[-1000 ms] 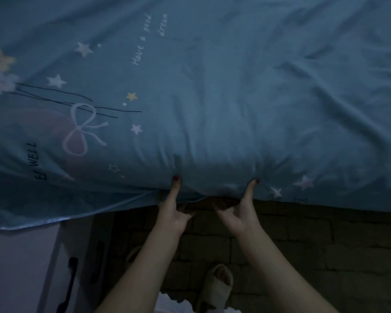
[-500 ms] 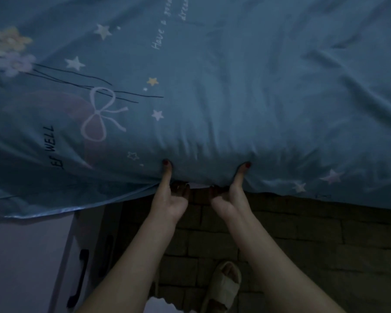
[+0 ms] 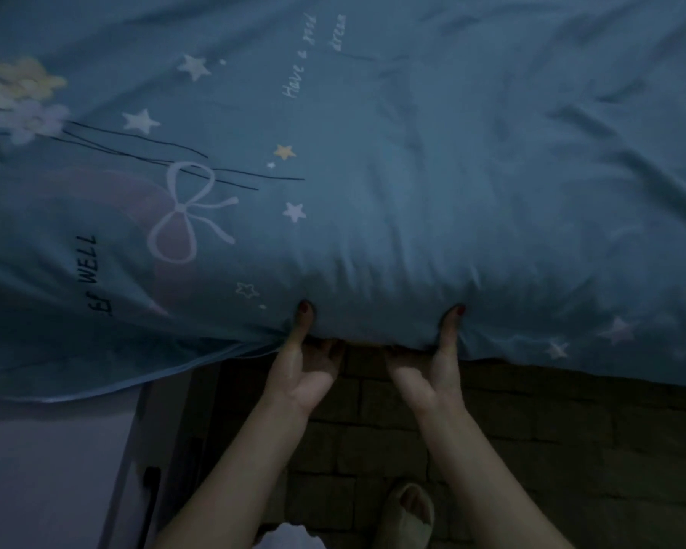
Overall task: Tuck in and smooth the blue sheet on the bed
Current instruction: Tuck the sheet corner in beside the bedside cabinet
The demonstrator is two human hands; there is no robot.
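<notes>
The blue sheet (image 3: 393, 172), printed with stars, a bow and lettering, covers the bed and fills the upper part of the view. Both hands are at its near edge. My left hand (image 3: 305, 370) has its thumb lying up on the sheet's side while its fingers reach under the edge, out of sight. My right hand (image 3: 432, 370) mirrors it a little to the right, thumb on top, fingers hidden beneath. Each hand pinches the sheet's edge. To the left of my left hand the sheet hangs loose below the bed.
A pale cabinet (image 3: 56, 469) with a dark handle stands at the lower left beside the bed. Dark brick-patterned floor (image 3: 571, 449) runs along the bed's near side. My slippered foot (image 3: 408, 517) shows at the bottom.
Both hands have pushed further under the sheet's edge; their fingers, visible a second ago, are now hidden. The view has shifted slightly, moving the print rightward.
</notes>
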